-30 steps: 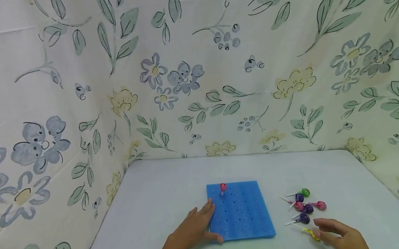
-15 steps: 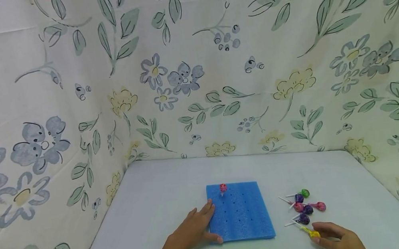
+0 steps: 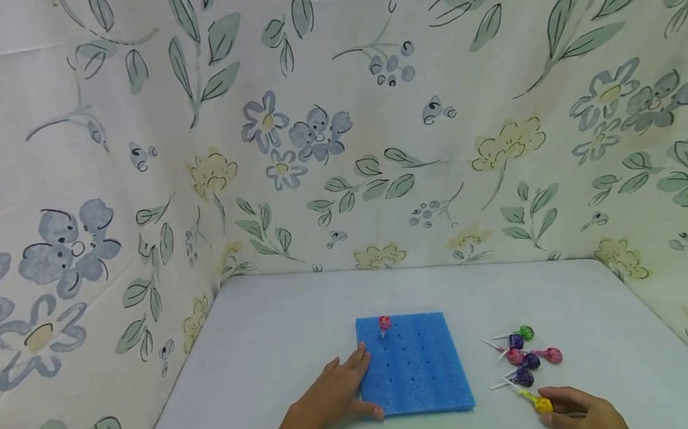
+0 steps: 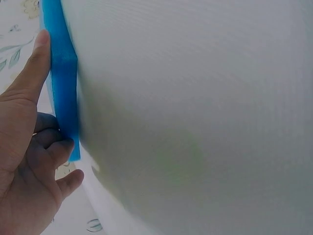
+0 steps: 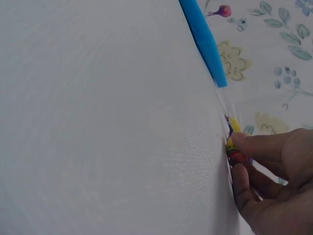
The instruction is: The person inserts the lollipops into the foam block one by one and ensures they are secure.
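Observation:
A blue foam block (image 3: 415,366) dotted with rows of small holes lies on the white table. One red-pink lollipop (image 3: 385,323) stands upright in it near the back left corner. My left hand (image 3: 336,395) rests along the block's left side, thumb straight by the front left corner. In the left wrist view, its fingers (image 4: 61,149) touch the foam's edge. My right hand (image 3: 587,415) pinches the wrapped head of a yellow lollipop (image 3: 543,404) between thumb and fingers, low over the table. That lollipop's white stick points back and left, toward the pile.
Right of the block lies a loose pile of wrapped lollipops: a green one (image 3: 526,332), a pink one (image 3: 553,355), a purple one (image 3: 523,377) and others. Their sticks mostly point left. Floral cloth (image 3: 374,135) walls off the table's back and sides.
My right hand has shifted slightly left and down around the yellow lollipop, whose head now shows more fully. The left hand and the block stay put.

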Motion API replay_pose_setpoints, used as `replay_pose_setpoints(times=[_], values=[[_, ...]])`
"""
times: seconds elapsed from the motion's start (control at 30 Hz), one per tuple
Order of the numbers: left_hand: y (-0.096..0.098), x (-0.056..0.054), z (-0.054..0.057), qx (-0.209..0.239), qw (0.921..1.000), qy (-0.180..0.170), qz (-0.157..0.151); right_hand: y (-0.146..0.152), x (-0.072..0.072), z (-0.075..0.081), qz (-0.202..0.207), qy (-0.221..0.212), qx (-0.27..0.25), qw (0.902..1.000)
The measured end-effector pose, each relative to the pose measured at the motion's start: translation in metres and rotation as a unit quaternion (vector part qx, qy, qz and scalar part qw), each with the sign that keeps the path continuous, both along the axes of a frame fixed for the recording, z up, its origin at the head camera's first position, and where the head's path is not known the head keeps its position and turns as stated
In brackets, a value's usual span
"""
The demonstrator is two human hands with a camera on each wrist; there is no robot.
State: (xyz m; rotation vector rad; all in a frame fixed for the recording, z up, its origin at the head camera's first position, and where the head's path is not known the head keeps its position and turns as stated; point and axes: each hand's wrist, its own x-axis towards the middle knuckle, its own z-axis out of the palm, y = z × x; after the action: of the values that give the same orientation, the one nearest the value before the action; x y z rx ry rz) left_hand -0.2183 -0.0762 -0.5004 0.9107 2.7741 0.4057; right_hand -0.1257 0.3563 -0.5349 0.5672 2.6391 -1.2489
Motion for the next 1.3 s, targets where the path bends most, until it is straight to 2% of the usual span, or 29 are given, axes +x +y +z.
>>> replay_pose_setpoints(times=[0.47,0.6,0.7,0.8,0.97,1.17,1.3], values=[[0.000,0.000,0.001,0.008,0.9999,-0.009,0.006,-0.008,-0.002,0.010,0.004,0.036,0.002,0.9993],[0.001,0.000,0.001,0.007,0.9999,-0.010,0.006,-0.014,-0.001,0.019,-0.023,0.044,-0.036,0.9981],[0.001,0.000,0.000,0.007,0.9999,-0.011,0.005,-0.019,0.001,0.026,-0.051,0.052,-0.091,0.9932],[0.000,0.000,0.000,0.009,0.9999,-0.011,0.003,-0.023,0.002,0.031,-0.062,0.062,-0.131,0.9875],[-0.001,0.001,0.002,0.010,0.9998,-0.014,0.007,-0.029,-0.002,0.039,-0.056,0.076,-0.107,0.9898],[0.000,0.002,0.004,0.012,0.9997,-0.021,0.011,-0.036,-0.004,0.048,-0.070,0.106,-0.075,0.9890],[0.000,0.002,0.004,0.012,0.9997,-0.020,0.009,-0.041,-0.008,0.053,-0.083,0.107,-0.070,0.9883]])
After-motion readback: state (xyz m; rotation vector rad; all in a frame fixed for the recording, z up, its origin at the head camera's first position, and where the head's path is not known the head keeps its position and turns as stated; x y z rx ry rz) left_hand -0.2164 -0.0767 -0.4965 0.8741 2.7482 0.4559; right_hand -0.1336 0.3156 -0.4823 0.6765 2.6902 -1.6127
